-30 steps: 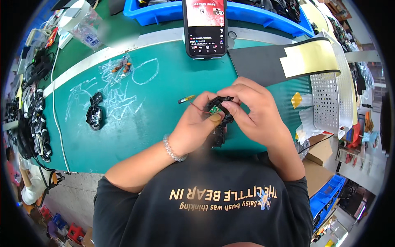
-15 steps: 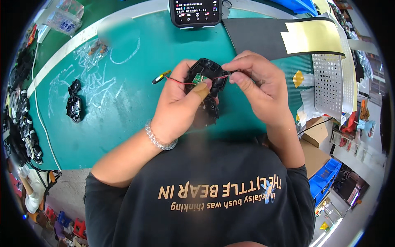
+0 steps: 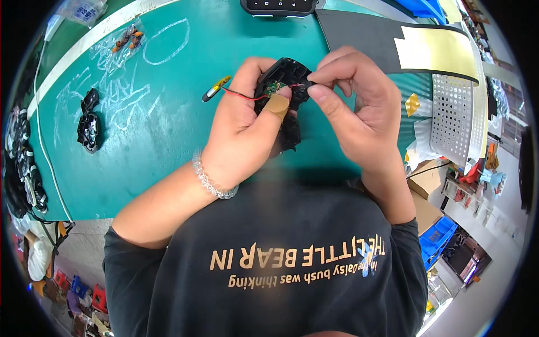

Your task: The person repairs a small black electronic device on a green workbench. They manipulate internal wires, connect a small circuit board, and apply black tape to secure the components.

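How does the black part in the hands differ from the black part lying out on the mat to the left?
The held black part is up off the mat, open, showing a green board and red wire; both hands grip it. The loose black part lies untouched on the green mat and shows no wire. Both are black plastic.

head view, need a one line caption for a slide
Both hands, left hand and right hand, hold a small black casing with red wires above a green mat.

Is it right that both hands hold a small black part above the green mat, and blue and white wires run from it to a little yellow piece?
Not quite. The head view shows the wires are red and black, not blue and white. The rest holds: the left hand and right hand hold the black part above the green mat, wired to the yellow piece.
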Demonstrator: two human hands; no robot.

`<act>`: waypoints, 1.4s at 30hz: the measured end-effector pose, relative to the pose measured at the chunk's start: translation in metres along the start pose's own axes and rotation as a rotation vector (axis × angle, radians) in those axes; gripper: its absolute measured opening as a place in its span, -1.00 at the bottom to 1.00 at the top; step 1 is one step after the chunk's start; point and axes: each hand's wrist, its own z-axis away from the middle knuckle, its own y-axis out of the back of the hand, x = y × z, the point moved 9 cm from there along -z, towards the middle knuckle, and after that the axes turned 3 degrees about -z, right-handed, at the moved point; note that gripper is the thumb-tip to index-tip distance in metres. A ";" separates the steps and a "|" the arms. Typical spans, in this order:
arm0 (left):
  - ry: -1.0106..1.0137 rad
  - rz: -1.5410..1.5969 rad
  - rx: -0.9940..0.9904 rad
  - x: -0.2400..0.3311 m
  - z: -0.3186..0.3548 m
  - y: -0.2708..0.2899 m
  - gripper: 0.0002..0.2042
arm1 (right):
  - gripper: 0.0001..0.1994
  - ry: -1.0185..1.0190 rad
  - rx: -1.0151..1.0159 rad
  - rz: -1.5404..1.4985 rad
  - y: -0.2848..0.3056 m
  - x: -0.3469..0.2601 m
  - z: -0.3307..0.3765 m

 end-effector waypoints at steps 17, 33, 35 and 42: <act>0.025 -0.126 -0.052 -0.003 0.000 0.000 -0.80 | -0.93 -0.151 0.170 -0.211 -0.006 0.031 0.006; -0.158 -0.251 -0.055 0.007 0.001 -0.003 -0.81 | -0.86 -0.161 0.043 -0.346 -0.024 0.038 0.008; -0.229 -0.298 -0.062 0.013 0.003 -0.005 -0.82 | -0.85 -0.105 0.045 -0.338 -0.022 0.034 0.011; -0.377 -0.391 -0.184 0.028 0.013 -0.016 -0.82 | -0.88 0.107 0.059 -0.362 -0.012 0.013 0.017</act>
